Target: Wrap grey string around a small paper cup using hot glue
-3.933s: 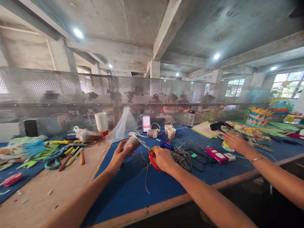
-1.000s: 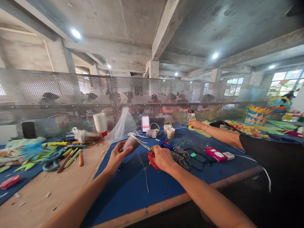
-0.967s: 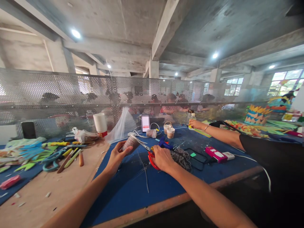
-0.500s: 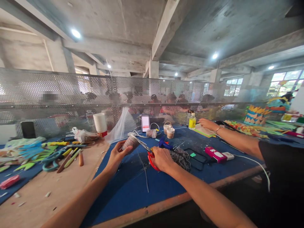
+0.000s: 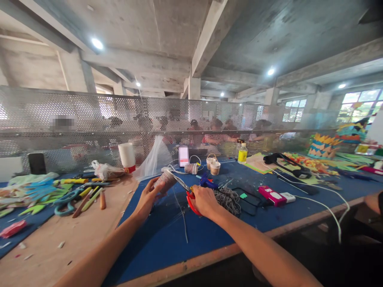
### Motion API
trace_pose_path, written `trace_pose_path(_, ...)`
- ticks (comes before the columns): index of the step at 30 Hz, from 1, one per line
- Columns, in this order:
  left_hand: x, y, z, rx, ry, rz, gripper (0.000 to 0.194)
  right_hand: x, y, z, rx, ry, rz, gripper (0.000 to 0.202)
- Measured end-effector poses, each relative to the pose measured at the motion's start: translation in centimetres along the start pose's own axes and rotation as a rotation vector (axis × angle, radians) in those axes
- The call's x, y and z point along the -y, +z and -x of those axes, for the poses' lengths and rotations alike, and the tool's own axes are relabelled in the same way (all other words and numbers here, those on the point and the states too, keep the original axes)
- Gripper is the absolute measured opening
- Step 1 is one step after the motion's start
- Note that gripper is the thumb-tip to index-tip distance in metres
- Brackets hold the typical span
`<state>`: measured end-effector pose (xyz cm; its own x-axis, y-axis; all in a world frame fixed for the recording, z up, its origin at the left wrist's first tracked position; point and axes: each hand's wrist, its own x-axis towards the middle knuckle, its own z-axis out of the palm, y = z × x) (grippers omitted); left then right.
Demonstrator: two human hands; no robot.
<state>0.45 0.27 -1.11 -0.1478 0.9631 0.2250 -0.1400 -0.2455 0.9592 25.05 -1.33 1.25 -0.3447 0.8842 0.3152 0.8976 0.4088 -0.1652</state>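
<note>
Head view is giving me both bare hands over the blue-covered worktop. With the left hand I am holding a grey-beige, cup-shaped piece with a pale rim, tilted and seemingly raised; those fingers are curling closed around its side. With the right hand I am gripping red-handled metal scissors, fingers wrapped about the handles, and the blades are resting at the rim; whether they are parted or meeting, I cannot tell. A thin grey cord strand is lying below, while a tangled heap of grey cord is sitting just past the right hand, near a blue glue gun.

To be working well here, I judge, I should be holding the piece steady, turning its rim so the blade tips are showing, snipping lightly with the tips alone, and placing the left fingers behind the blades. Pressing too hard would be risking a dented wall.
</note>
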Motion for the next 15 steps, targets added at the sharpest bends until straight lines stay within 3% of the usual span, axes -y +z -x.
trace_pose_path(5,-0.1,0.0,0.1,0.153,-0.218,0.146,0.048,-0.1,0.1,-0.1,0.016,0.012,0.005,0.028)
trace_pose_path(7,0.0,0.0,0.0,0.163,-0.268,0.138,0.05,-0.1,0.2,-0.1,0.019,0.016,0.002,0.028)
trace_pose_path(15,-0.2,0.0,0.3,0.101,-0.102,0.098,0.044,-0.8,1.1,-0.6,-0.012,0.011,0.015,0.032)
